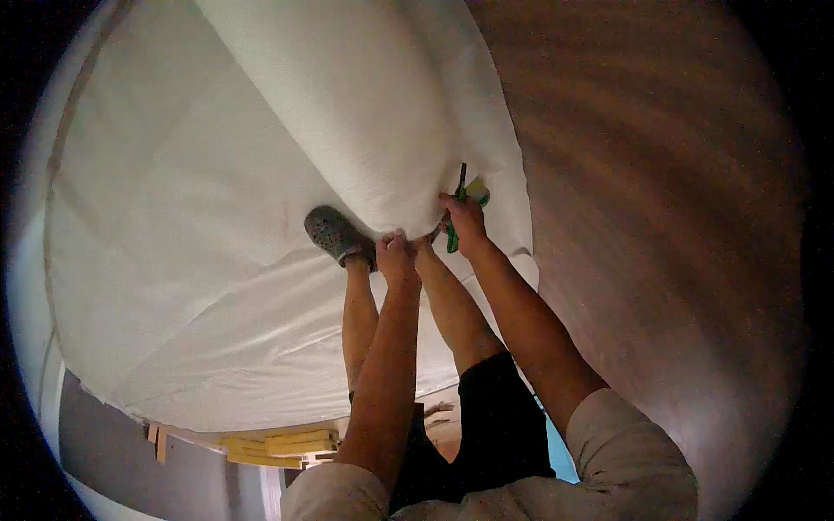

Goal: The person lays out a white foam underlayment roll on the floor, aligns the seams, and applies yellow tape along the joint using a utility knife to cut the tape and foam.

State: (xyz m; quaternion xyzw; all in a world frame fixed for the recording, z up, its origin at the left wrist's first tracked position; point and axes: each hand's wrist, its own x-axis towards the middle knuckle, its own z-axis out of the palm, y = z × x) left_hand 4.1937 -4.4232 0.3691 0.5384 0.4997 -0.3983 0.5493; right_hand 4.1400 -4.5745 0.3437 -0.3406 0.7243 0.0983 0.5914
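Note:
A thick roll of white sheet material [347,104] lies lengthwise ahead of me, its near end between my hands. My left hand [397,259] is closed, its fingers pinching the edge of the white material at that near end. At the right side of the roll's end, my right hand [469,227] is wrapped round a green-handled tool [452,241] with a narrow dark end pointing away from me. The tool's exact kind is too small and dim to tell. Just beyond that hand is a small roundish yellow-green thing [478,192].
White sheeting [174,200] spreads flat to the left and under my feet, wrinkled nearer me. A dark clog [332,233] is on my left foot. Brown wood-look floor [643,174] lies to the right. Yellow blocks or boards [287,445] are stacked behind me, lower left.

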